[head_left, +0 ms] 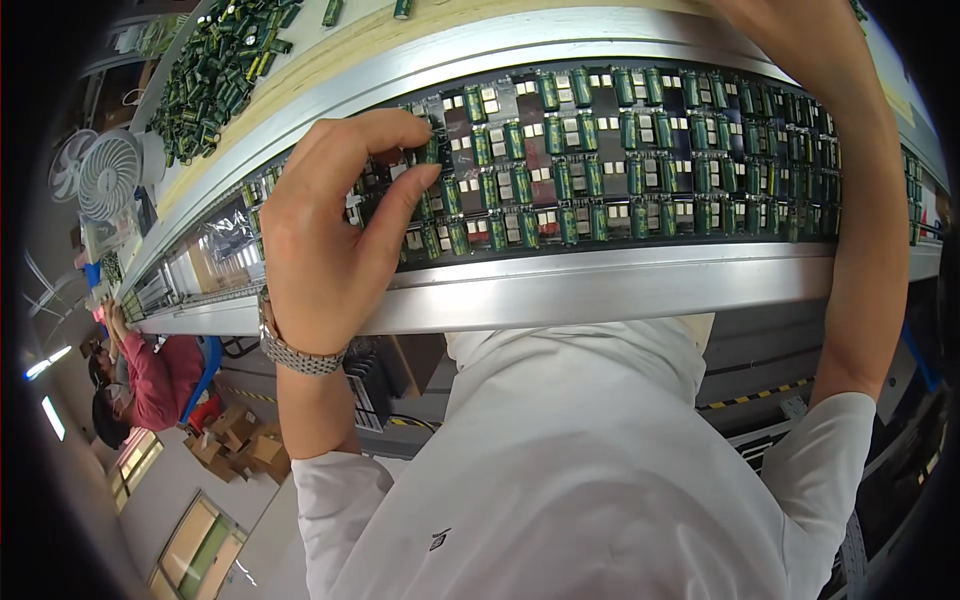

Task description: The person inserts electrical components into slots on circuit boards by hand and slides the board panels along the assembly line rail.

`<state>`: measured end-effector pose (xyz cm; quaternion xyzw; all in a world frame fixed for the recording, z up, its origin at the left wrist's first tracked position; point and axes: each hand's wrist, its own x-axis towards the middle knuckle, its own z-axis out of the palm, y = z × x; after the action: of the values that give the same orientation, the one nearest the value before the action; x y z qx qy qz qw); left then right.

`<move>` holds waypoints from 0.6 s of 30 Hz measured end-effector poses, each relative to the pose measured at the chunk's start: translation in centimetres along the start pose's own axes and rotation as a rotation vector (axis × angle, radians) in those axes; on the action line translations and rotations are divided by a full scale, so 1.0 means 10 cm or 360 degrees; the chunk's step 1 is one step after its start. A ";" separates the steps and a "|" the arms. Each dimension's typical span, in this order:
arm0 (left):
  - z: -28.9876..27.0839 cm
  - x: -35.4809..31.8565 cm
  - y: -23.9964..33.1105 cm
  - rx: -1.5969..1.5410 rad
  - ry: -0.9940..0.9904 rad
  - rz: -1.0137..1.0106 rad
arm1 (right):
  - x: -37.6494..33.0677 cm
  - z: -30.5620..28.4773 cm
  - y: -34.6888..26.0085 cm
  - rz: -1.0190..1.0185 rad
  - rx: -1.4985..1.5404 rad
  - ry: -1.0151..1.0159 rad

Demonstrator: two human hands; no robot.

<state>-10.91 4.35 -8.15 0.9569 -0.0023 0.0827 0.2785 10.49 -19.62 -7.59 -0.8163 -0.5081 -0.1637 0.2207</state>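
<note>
Head view: factory line w/ a long metal conveyor rail (600,285) curving across the frame, pale wooden bench (330,60) behind it. On the rail sits a dark panel of circuit boards (650,150), rows of green cylindrical capacitors (560,180) lying on it w/ small white pads between them. A loose heap of spare green capacitors (215,70) lies on the bench top-left, well apart from the panel. White desk fan (108,172) at far left. Further down the line, lower left, another person in a red top (160,380) works at the same rail; cardboard boxes (240,445) on the floor near them.

Left hand (335,235) is over the left end of the panel, metal wristwatch (295,350) on the wrist. Thumb + forefinger pinched on one green capacitor (430,150), which is right at the board surface in the upper rows; can't tell if it's seated.

Right forearm (860,200) rises along the right side and goes out of the frame at the top; that hand isn't visible, so grip unknown.

White shirt (580,470) fills the bottom centre.
</note>
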 end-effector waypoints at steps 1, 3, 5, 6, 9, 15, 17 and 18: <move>-0.01 0.00 0.01 0.0036 -0.0021 -0.0023 | -0.03 0.00 0.06 -0.0031 0.0037 0.0014; -0.01 0.01 0.00 0.0073 -0.0031 0.0028 | -0.05 0.10 0.25 0.0032 0.0312 0.0023; 0.00 0.01 0.02 0.0107 -0.0038 0.0078 | -0.06 0.10 0.30 0.0080 0.0340 0.0001; 0.02 0.02 0.03 0.0105 0.0011 0.0113 | -0.06 0.08 0.27 0.0093 0.0303 -0.0012; 0.03 -0.03 0.09 0.0168 0.0070 0.0080 | -0.04 0.10 0.02 0.0165 0.0020 -0.0017; 0.01 -0.05 0.06 0.0203 0.0061 0.0064 | -0.03 0.07 -0.14 0.0211 -0.0111 -0.0034; 0.00 0.03 0.11 0.0199 0.0032 0.0116 | -0.08 0.06 0.12 0.0191 -0.0006 -0.0025; -0.02 0.04 0.14 0.0252 -0.0018 0.0073 | -0.08 0.08 0.18 0.0156 0.0069 -0.0018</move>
<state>-10.59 3.24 -7.18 0.9760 -0.0191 0.0836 0.2001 11.81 -20.57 -9.01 -0.8362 -0.4721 -0.1369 0.2432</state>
